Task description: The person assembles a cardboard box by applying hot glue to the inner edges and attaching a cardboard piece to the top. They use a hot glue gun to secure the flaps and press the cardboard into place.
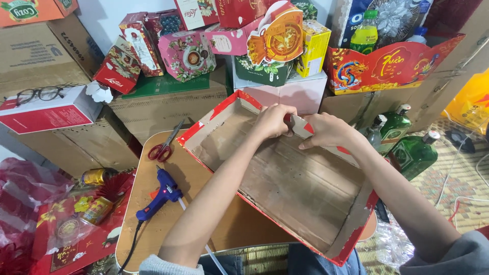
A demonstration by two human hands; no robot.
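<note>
Both hands, left hand (272, 121) and right hand (327, 130), pinch the far wall of the red-edged cardboard tray (285, 175) lying on the round wooden table (153, 214), apparently pressing its rim trim flat; firm, even pressure seems needed next.

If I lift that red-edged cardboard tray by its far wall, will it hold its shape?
The cardboard tray probably flexes: its walls look thin and uneven. Likely light, being empty. Both hands, left hand and right hand, pinch the far wall.
</note>
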